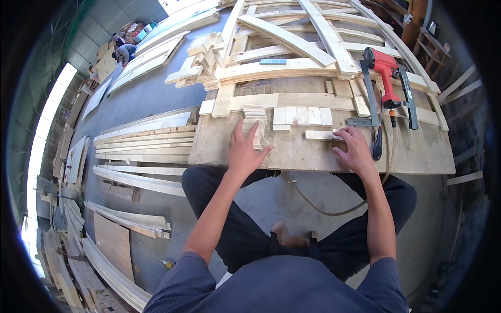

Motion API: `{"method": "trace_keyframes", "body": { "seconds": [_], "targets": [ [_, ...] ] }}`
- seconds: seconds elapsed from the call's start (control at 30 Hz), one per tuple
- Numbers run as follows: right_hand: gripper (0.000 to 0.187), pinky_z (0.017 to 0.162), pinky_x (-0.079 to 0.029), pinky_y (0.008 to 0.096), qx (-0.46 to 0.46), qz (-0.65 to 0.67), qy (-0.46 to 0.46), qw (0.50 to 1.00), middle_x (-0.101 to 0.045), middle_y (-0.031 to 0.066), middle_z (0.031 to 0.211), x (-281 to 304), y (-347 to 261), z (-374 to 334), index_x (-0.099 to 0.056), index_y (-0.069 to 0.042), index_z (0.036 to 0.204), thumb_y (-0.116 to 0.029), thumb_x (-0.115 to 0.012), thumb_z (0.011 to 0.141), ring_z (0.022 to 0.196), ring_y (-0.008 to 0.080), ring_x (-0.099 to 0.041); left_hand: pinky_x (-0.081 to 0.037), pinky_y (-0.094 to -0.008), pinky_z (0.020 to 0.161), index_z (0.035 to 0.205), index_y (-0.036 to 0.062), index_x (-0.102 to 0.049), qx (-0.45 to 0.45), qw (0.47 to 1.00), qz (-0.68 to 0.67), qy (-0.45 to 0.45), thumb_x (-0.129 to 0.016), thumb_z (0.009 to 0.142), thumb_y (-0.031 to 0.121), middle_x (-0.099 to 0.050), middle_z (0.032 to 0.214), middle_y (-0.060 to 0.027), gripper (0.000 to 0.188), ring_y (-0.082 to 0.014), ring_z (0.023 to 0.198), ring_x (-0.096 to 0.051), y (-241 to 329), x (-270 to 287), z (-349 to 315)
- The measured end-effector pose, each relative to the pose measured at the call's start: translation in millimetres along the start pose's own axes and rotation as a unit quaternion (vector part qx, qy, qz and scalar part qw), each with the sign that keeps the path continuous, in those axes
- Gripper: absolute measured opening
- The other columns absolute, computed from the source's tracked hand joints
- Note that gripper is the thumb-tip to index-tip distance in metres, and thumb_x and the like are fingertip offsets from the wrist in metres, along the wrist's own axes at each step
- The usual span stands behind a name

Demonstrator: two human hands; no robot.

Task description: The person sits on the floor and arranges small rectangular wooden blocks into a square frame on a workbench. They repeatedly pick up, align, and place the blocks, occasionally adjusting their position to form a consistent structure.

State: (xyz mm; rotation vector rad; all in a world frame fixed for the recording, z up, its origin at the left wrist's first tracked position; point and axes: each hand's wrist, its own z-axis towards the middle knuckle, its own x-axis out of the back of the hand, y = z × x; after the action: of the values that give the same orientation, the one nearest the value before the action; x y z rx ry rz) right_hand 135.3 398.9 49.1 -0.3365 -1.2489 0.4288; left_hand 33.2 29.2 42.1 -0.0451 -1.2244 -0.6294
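On the plywood bench top, my left hand [244,149] is open, thumb and fingers spread. Its fingertips reach the near left part of a stack of thin wood slats [254,116]. My right hand [356,148] rests its fingertips at the right end of a short wood strip [318,135]; the thumb stands apart from the strip. Behind the strip, several small wood blocks [302,116] lie side by side in a row, with a smaller block [282,128] at their near left edge.
A red nail gun [383,70] with dark metal brackets stands at the right, its hose [392,143] hanging over the bench edge. Beside it lies a dark-handled screwdriver [377,146]. A wooden frame [292,65] fills the back, a blue box [273,61] on it. Boards [146,141] lie left.
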Motion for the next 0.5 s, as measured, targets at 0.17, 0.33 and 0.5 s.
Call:
{"method": "trace_keyframes", "body": {
  "seconds": [0.17, 0.33, 0.5],
  "targets": [
    [0.046, 0.11, -0.051, 0.0489, 0.027, 0.006, 0.007, 1.0, -0.068, 0.0137, 0.129, -11, -6, 5, -0.074, -0.008, 0.13, -0.016, -0.088, 0.087, 0.127, 0.0364, -0.063, -0.051, -0.0553, 0.117, 0.164, 0.0305, -0.058, 0.017, 0.994, 0.106, -0.003, -0.082, 0.095, 0.037, -0.044, 0.172, -0.0148, 0.074, -0.041, 0.152, -0.049, -2, -38, 12],
    [0.045, 0.114, -0.05, 0.0489, 0.017, 0.001, 0.006, 1.0, -0.068, 0.0144, 0.138, -17, -10, 8, -0.073, -0.006, 0.133, -0.014, -0.085, 0.09, 0.132, 0.038, -0.062, -0.054, -0.0513, 0.114, 0.16, 0.0314, -0.063, -0.016, 0.999, 0.024, -0.02, -0.077, 0.097, 0.027, -0.052, 0.167, -0.01, 0.065, -0.0345, 0.148, -0.054, -31, -27, 13],
    [0.046, 0.116, -0.049, 0.0491, 0.026, -0.009, 0.019, 0.999, -0.069, 0.0134, 0.14, -26, -11, 13, -0.072, -0.005, 0.136, -0.011, -0.083, 0.092, 0.134, 0.0379, -0.061, -0.053, -0.0509, 0.116, 0.155, 0.0236, -0.067, 0.023, 0.999, 0.041, 0.014, -0.086, 0.091, 0.025, -0.057, 0.159, -0.0107, 0.067, -0.0365, 0.143, -0.059, -83, -9, 18]
  ]
}}
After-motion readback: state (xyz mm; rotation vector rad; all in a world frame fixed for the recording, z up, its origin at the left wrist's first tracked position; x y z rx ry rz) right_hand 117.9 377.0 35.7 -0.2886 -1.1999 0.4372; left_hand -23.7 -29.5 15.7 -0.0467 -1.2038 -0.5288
